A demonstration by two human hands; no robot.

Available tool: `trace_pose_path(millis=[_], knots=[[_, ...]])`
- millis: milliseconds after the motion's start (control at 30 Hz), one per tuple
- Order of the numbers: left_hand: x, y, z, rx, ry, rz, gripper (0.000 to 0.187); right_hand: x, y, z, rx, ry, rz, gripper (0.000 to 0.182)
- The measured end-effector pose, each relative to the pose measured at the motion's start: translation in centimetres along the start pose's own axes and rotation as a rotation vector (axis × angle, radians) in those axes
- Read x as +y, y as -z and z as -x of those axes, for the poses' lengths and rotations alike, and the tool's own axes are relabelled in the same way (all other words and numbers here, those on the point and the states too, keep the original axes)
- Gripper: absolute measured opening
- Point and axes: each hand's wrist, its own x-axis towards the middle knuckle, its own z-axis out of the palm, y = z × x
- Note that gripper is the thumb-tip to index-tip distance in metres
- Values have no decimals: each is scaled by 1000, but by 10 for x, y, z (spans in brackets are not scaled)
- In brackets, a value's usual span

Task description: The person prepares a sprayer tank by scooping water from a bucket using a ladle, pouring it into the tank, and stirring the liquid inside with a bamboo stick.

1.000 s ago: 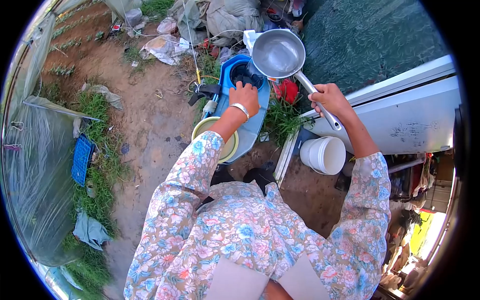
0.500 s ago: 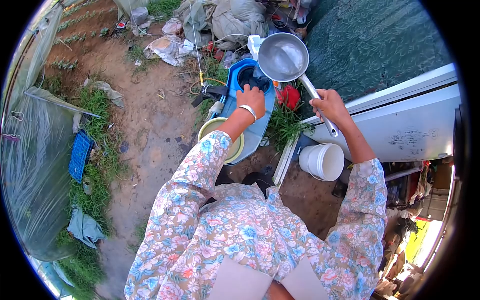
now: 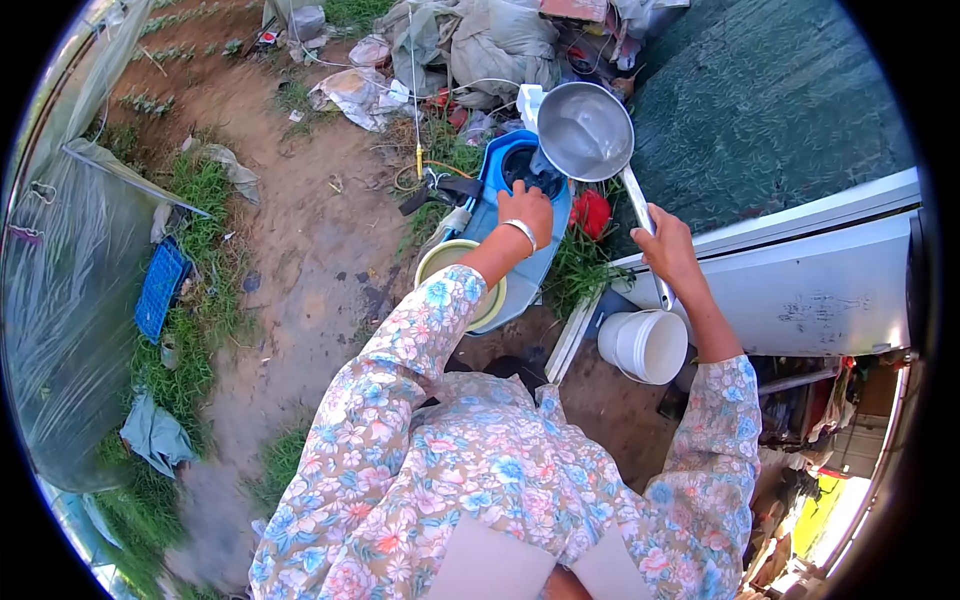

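Observation:
My right hand [image 3: 668, 246] is closed round the long handle of a metal saucepan [image 3: 586, 132]. The pan hangs beside and above the round opening of a blue backpack sprayer tank [image 3: 520, 270], its inside facing up toward me. A dark strainer [image 3: 532, 168] sits in that opening, and something pale shows between it and the pan's edge. My left hand [image 3: 527, 212], with a bracelet at the wrist, is at the near rim of the opening. Its fingers bend over the rim and their tips are partly hidden. A yellowish tub [image 3: 430, 262] stands partly under my left forearm.
A white bucket [image 3: 660, 348] stands right of the sprayer, by a white door-like panel [image 3: 790, 300]. A black strap [image 3: 445, 190] and a hose lie left of the tank. Sacks [image 3: 500, 55] are piled behind. A blue crate [image 3: 162, 288] lies on grass at left.
The view has shifted and turned slightly, so the sprayer and pan appear further right and lower. The pan stays near the opening, and both hands keep their places.

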Motion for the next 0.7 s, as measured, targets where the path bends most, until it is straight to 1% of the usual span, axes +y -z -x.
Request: trace_pose_path(millis=[67, 100, 200, 267, 367, 467, 500, 533, 567, 600, 667, 700], knots=[[0, -1, 1, 2, 3, 18, 45, 5, -6, 3, 58, 74, 27, 21], [0, -1, 1, 2, 6, 25, 44, 5, -8, 5, 57, 57, 13, 24], [0, -4, 0, 44, 12, 42, 43, 0, -12, 13, 118, 117, 71, 32], [3, 1, 4, 40, -7, 53, 36, 8, -20, 16, 171, 190, 109, 39], [1, 0, 4, 68, 24, 96, 31, 12, -29, 17, 173, 280, 131, 45], [6, -5, 2, 95, 47, 150, 27, 18, -34, 21, 170, 286, 158, 51], [10, -20, -10, 156, 90, 161, 24, 23, -37, 22, 174, 279, 157, 54], [11, -30, -21, 136, 112, 169, 22, 26, -40, 21, 187, 272, 121, 55], [9, -37, -26, 179, 138, 169, 22, 26, -43, 19, 218, 245, 140, 55], [12, -44, -34, 211, 143, 187, 21, 30, -45, 16, 265, 276, 159, 54], [6, -15, -6, 172, 95, 214, 20, 18, -39, 17, 288, 302, 95, 54], [5, -7, 0, 174, 84, 201, 19, 15, -36, 17, 287, 236, 97, 52]])
